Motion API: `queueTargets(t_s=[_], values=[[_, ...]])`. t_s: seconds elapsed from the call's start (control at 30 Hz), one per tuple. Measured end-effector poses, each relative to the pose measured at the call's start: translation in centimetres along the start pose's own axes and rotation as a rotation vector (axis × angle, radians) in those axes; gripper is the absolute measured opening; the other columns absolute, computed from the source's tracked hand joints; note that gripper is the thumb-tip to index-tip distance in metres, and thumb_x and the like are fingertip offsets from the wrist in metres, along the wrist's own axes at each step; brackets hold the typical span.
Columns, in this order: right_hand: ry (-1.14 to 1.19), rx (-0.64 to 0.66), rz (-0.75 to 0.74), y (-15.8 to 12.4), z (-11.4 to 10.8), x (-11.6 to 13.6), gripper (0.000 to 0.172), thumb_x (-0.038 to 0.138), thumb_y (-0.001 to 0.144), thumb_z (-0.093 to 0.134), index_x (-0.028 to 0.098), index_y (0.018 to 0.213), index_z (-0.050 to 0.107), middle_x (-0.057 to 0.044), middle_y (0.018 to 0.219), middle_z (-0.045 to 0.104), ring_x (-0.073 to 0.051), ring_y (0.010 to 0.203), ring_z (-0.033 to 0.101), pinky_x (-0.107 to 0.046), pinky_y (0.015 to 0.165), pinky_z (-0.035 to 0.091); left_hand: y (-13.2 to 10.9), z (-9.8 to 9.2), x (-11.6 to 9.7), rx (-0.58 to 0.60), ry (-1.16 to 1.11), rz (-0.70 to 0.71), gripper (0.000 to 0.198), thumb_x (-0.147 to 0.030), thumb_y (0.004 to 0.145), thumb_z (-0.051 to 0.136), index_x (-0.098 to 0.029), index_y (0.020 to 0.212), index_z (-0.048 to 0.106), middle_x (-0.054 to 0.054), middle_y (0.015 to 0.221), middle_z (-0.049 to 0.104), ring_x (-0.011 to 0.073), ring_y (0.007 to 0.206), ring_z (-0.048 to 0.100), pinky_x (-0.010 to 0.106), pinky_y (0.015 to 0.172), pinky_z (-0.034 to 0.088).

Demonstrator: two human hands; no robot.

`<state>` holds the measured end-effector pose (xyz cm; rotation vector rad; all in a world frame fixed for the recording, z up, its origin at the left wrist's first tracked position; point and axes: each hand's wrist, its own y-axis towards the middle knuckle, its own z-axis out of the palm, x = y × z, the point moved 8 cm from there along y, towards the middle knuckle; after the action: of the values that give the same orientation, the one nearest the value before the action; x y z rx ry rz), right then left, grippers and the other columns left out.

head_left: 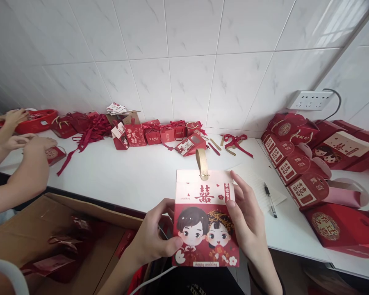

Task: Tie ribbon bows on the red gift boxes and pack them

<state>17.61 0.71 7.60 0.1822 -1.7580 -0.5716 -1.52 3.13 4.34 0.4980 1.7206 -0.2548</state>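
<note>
I hold the wedding box (204, 229) upright above the near edge of the white table (110, 176), its printed front turned to me, likely so I can see the panel squarely; my left hand (156, 235) is half curled, thumb on the lower front corner, fingers round the side; my right hand (249, 213) is straighter, thumb on the front and fingers behind the opposite edge; holding both sides seems to steady the box without crushing it, and leaves the gold handle loop (204, 175) free on top; along the table's wall side sit small red boxes (153, 135) and ribbons (238, 142), probably set back to spare working room; a pen (269, 199) lies towards the table's right, partly on paper (279, 193); larger red boxes (309, 190) line its right end; below its near edge, leftward, stands a carton (123, 214), perhaps for easy reach; at its left end are a co-worker's hands (39, 142).
</note>
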Motion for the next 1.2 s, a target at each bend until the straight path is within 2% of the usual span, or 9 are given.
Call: queueTargets(t_s=[0.17,0.27,0.43,0.53,0.7,0.83,1.0,1.13,1.2], values=[[-0.24,-0.025,-0.163,0.0,-0.5,2.1,0.047,0.027,0.092,0.044,0.029,0.138,0.035,-0.008,0.135,0.045,-0.027,0.118,0.048,-0.046,0.091,0.047,-0.2,-0.3,-0.3,-0.014,0.021,0.012,0.048,-0.044,0.062,0.069,-0.021,0.101,0.055,0.005,0.089,0.064,0.0198,0.074,0.059,0.03,0.065,0.053],[-0.451,-0.045,-0.343,-0.6,-0.3,4.9,0.042,0.023,0.086,0.05,0.025,0.128,0.046,-0.01,0.141,0.036,-0.033,0.127,0.037,-0.054,0.099,0.038,-0.3,-0.5,-0.4,-0.05,0.089,0.016,0.045,-0.041,0.063,0.069,-0.022,0.101,0.054,0.003,0.087,0.064,0.0183,0.071,0.06,0.027,0.06,0.052],[-0.474,0.23,-0.51,-2.0,3.7,7.5,0.015,0.022,0.078,0.053,0.021,0.092,0.052,-0.01,0.146,0.031,-0.035,0.131,0.032,-0.058,0.107,0.023,-0.3,-0.1,-1.1,-0.102,0.256,0.063,0.044,-0.032,0.06,0.072,-0.024,0.099,0.054,-0.001,0.081,0.062,0.0153,0.065,0.06,0.023,0.052,0.049],[-0.516,0.262,-0.525,-2.2,5.4,7.8,0.014,0.024,0.074,0.056,0.021,0.085,0.047,-0.013,0.148,0.024,-0.034,0.134,0.029,-0.057,0.112,0.012,-0.3,0.4,-1.5,-0.108,0.293,0.092,0.042,-0.03,0.059,0.072,-0.024,0.097,0.054,-0.002,0.077,0.062,0.0146,0.063,0.059,0.022,0.052,0.048],[-0.519,0.28,-0.606,-2.5,5.8,8.5,0.003,0.02,0.079,0.046,0.02,0.08,0.044,-0.014,0.14,0.041,-0.029,0.129,0.039,-0.058,0.112,0.003,-0.5,0.5,-1.1,-0.122,0.311,0.056,0.042,-0.035,0.063,0.068,-0.021,0.098,0.052,-0.001,0.078,0.062,0.0143,0.064,0.058,0.019,0.046,0.044],[-0.39,0.265,-0.675,-3.1,5.0,8.9,0.005,0.022,0.084,0.041,0.02,0.083,0.045,-0.008,0.123,0.059,-0.025,0.122,0.047,-0.057,0.112,0.008,-0.4,0.3,-1.3,-0.137,0.313,0.104,0.045,-0.035,0.063,0.067,-0.019,0.102,0.05,0.0,0.08,0.061,0.0111,0.058,0.055,0.019,0.046,0.043],[-0.513,0.133,-0.629,-2.7,4.7,8.4,0.011,0.026,0.084,0.042,0.016,0.088,0.045,-0.022,0.143,0.032,-0.032,0.134,0.029,-0.057,0.109,0.019,-0.2,0.8,-1.7,-0.093,0.245,0.118,0.043,-0.032,0.065,0.067,-0.02,0.103,0.051,0.0,0.081,0.061,0.0115,0.059,0.056,0.02,0.049,0.047],[-0.43,0.338,-0.67,-3.1,5.7,9.1,0.006,0.023,0.089,0.041,0.02,0.086,0.045,-0.01,0.129,0.055,-0.022,0.125,0.045,-0.051,0.114,0.014,-0.1,0.6,-1.7,-0.104,0.171,0.122,0.04,-0.026,0.063,0.067,-0.019,0.1,0.053,0.001,0.082,0.062,0.0136,0.063,0.058,0.021,0.053,0.05],[-0.314,0.424,-0.701,-3.7,5.4,9.6,0.015,0.022,0.095,0.038,0.021,0.082,0.045,-0.002,0.119,0.063,-0.016,0.116,0.054,-0.045,0.115,0.02,0.0,0.2,-1.4,-0.114,0.118,0.119,0.042,-0.026,0.063,0.067,-0.019,0.101,0.053,0.002,0.082,0.062,0.0146,0.065,0.058,0.021,0.051,0.049]])
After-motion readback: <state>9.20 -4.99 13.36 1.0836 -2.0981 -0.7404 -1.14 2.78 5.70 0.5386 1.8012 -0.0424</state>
